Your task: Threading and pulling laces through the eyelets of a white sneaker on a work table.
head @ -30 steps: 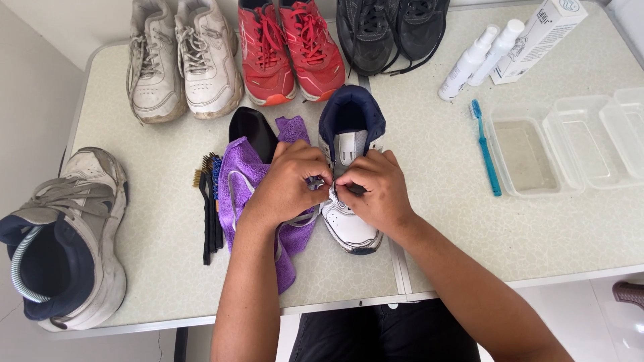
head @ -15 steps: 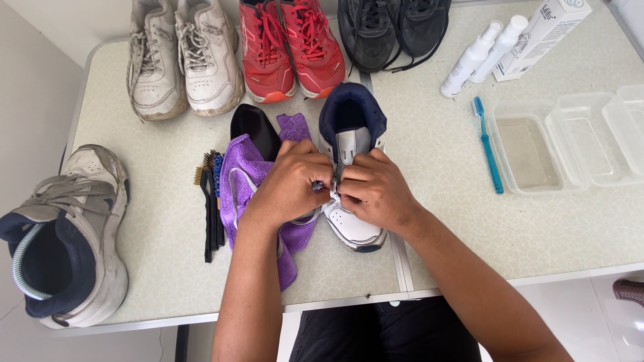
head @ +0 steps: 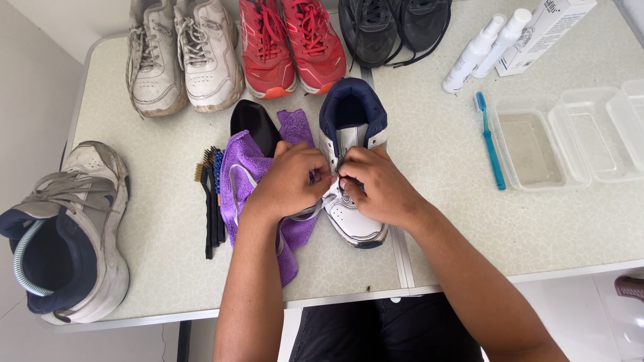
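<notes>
White-and-navy sneaker [head: 353,134] lies on purple cloth [head: 245,167], both hands' [head: 292,181] [head: 379,188] grip pinched on its laces.

The sneaker [head: 351,141] stood in the middle of the table [head: 456,221], both hands on its laces: the left hand [head: 290,182] on its left side, the right hand [head: 379,188] on its right. Left of the sneaker lay a cloth [head: 245,174], and beyond that the brushes [head: 211,194]. Behind the sneaker stood three pairs of shoes [head: 278,43]. To its right lay a toothbrush [head: 490,141], then trays [head: 570,134]. Far left sat another shoe [head: 67,234].
</notes>
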